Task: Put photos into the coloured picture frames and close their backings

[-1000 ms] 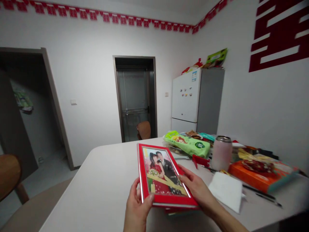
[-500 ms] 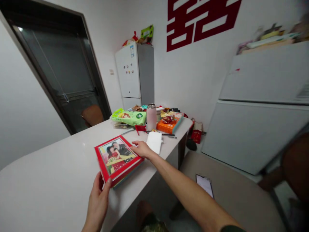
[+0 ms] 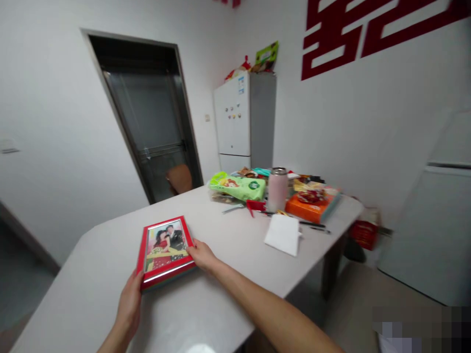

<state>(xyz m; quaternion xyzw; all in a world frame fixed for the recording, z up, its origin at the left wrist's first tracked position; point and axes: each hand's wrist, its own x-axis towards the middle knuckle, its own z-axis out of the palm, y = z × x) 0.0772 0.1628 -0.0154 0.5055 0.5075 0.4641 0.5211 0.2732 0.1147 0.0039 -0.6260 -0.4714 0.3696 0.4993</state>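
A thick red photo album lies face up in both hands over the white table. Its cover carries a framed picture of a couple, with the faces blurred out. My left hand is closed on the album's near left corner. At the right edge my right hand grips it, thumb on top of the cover. The fingers under the album are hidden. Whether the album rests on the tabletop or is slightly raised, I cannot tell.
On the white table, a folded white paper, pens, a pink bottle, a green packet and an orange box stand to the right and back. A chair is beyond the far edge.
The album has moved left along the table, away from the white paper, and turned a little. Both hands have gone with it. The head view has swung left.
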